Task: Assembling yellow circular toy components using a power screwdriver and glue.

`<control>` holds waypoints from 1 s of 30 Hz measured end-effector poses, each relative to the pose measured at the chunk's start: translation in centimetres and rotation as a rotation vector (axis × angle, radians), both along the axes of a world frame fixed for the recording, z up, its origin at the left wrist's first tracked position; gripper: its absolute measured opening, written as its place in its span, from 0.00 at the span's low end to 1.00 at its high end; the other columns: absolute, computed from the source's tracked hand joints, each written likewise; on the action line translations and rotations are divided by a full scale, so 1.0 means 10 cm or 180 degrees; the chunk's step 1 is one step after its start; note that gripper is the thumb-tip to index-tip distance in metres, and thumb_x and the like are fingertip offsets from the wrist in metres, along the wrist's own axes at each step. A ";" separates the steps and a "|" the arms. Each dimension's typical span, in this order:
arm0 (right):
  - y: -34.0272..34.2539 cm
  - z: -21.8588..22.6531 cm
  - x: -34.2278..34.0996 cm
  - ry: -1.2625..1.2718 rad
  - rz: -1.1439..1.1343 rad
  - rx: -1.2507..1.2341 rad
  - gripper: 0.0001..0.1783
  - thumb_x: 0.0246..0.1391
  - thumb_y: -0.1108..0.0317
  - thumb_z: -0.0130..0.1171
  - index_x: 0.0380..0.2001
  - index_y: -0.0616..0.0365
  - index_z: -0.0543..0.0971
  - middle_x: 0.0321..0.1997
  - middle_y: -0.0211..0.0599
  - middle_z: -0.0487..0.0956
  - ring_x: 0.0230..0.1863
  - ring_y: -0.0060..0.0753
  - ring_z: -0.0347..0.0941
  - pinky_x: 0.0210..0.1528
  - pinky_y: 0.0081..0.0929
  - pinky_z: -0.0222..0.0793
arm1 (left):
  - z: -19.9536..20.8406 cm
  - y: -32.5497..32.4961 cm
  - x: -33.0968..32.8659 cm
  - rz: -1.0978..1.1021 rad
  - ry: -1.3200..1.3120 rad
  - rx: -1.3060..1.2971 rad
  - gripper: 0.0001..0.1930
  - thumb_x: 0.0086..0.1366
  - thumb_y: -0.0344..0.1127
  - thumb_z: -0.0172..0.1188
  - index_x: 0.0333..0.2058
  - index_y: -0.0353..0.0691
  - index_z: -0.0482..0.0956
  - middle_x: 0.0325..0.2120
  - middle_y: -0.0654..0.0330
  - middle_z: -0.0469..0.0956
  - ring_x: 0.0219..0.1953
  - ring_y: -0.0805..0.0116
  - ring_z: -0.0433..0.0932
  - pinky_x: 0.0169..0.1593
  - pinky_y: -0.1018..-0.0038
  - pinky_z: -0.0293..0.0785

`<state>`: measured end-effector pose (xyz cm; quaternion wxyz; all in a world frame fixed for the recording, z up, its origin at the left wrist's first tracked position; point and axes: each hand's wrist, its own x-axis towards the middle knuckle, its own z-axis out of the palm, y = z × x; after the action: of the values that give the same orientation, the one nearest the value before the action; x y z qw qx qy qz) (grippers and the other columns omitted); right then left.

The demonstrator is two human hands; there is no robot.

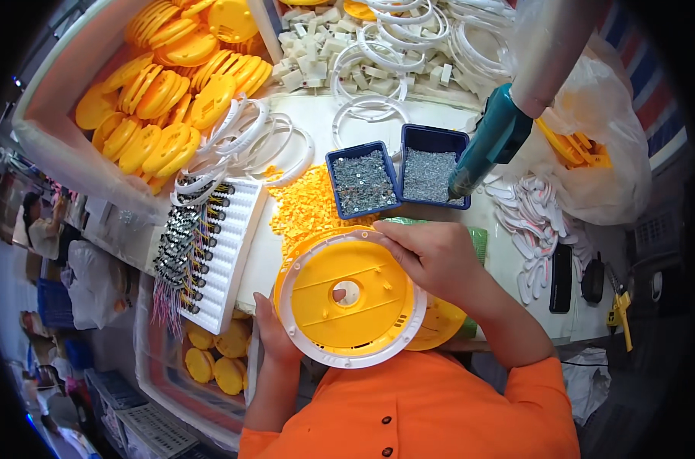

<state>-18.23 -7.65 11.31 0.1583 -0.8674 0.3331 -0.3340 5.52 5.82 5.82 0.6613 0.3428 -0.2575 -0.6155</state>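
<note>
Tilted toward me over the table's front edge is a round yellow plastic cover (328, 325), with thin ribs and a central hole. A white ring (418, 310) runs around its rim. My left hand (273, 333) grips the cover's left side, thumb along the edge; a fingertip shows through the hole and other fingers are hidden behind. My right hand (439, 258) is closed on the upper right rim, its fingertips pressing the ring. Another yellow round piece (443, 321) lies partly hidden at the lower right.
Two blue trays (369, 213) of small metal parts stand ahead, beneath a hanging teal power screwdriver (494, 130). Small yellow pieces (308, 200) are heaped beside them. A white foam tray (229, 256) with wired parts sits left, below a box of yellow discs (164, 96). A black phone (561, 279) lies right.
</note>
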 end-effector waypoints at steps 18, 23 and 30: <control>0.07 -0.16 -0.26 -0.1079 0.0492 0.3003 0.15 0.63 0.68 0.64 0.50 0.62 0.80 0.37 0.29 0.83 0.36 0.16 0.77 0.39 0.20 0.73 | 0.31 -0.19 0.01 0.0304 -0.1274 -0.0194 0.35 0.72 0.42 0.57 0.70 0.28 0.59 0.67 0.47 0.65 0.68 0.58 0.67 0.70 0.63 0.64; 0.28 -0.18 -0.20 -0.1492 0.0647 0.3349 0.20 0.58 0.66 0.70 0.50 0.63 0.77 0.31 0.20 0.73 0.30 0.09 0.66 0.32 0.12 0.63 | 0.25 -0.31 0.02 0.0775 -0.0989 -0.0133 0.22 0.79 0.37 0.46 0.64 0.30 0.67 0.59 0.50 0.75 0.58 0.62 0.78 0.60 0.67 0.76; 0.45 -0.28 -0.19 -0.1528 0.0825 0.3747 0.27 0.59 0.70 0.67 0.60 0.63 0.73 0.48 0.30 0.80 0.48 0.23 0.78 0.54 0.26 0.75 | 0.18 -0.34 -0.24 0.1359 -0.0982 -0.0095 0.22 0.79 0.38 0.46 0.65 0.32 0.65 0.59 0.50 0.75 0.58 0.61 0.78 0.60 0.66 0.76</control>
<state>-20.12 -3.17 8.55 0.7164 -0.5699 0.3085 -0.2584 3.17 2.45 7.65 0.7342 0.4693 -0.2862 -0.3986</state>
